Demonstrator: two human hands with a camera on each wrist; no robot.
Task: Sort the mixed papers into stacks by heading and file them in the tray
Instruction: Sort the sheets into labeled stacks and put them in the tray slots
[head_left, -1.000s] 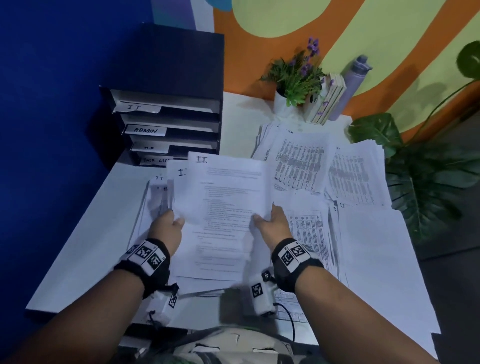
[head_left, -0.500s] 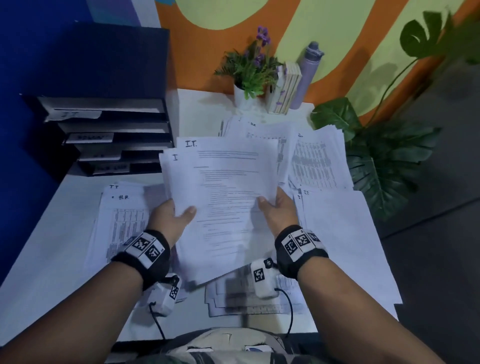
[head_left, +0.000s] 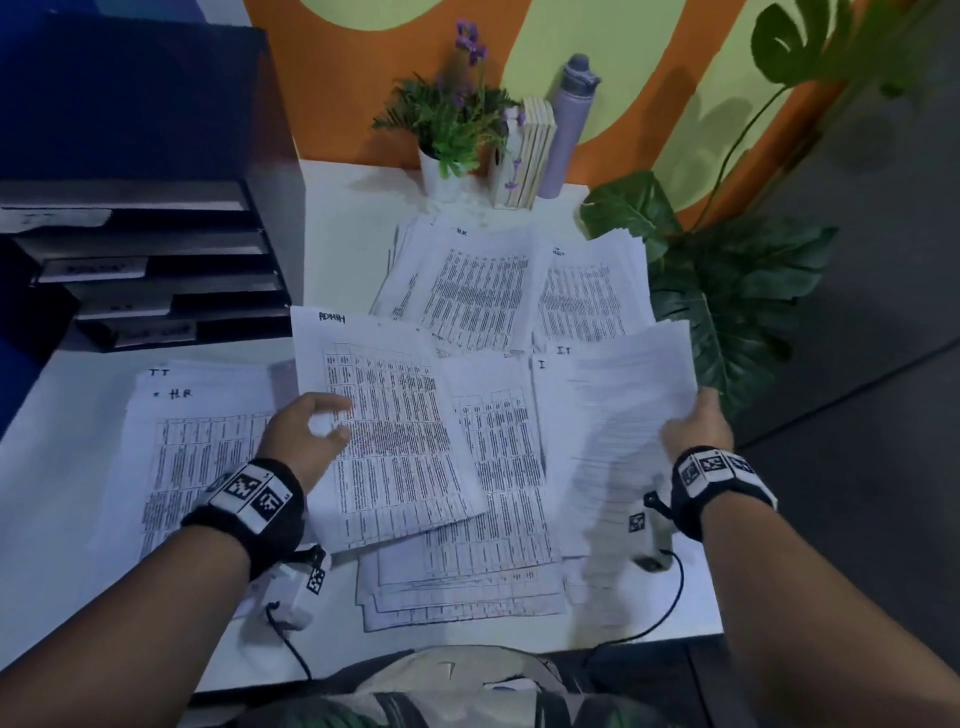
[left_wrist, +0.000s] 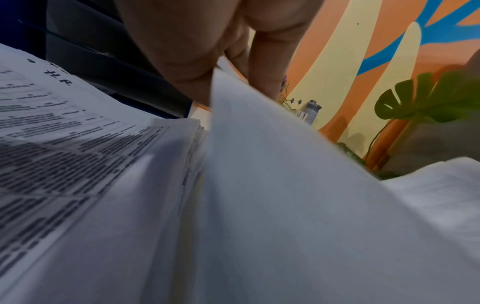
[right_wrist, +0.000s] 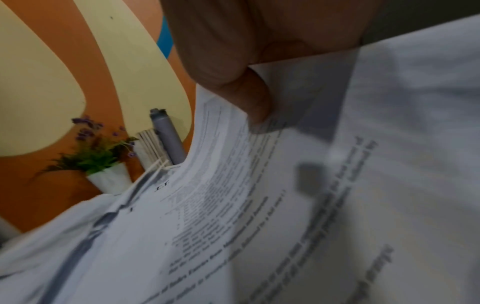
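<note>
Head view: the left hand (head_left: 306, 441) pinches the left edge of a sheet headed "ADMIN" (head_left: 395, 426), thumb on top, fingers underneath; the sheet is tilted above a fanned pile of table-printed pages (head_left: 483, 545) on the white surface (head_left: 343, 218). The right hand (head_left: 696, 431) grips the right edge of a bundle of papers headed "IT" (head_left: 613, 415), thumb pressed on the top page, the bundle raised at the surface's right side. A stack headed "H.R" (head_left: 192, 447) lies left of the left hand. The black multi-tier tray (head_left: 156, 270) stands at far left; its labels are blurred. Further pages, one headed "H.R" (head_left: 483, 291), lie beyond.
</note>
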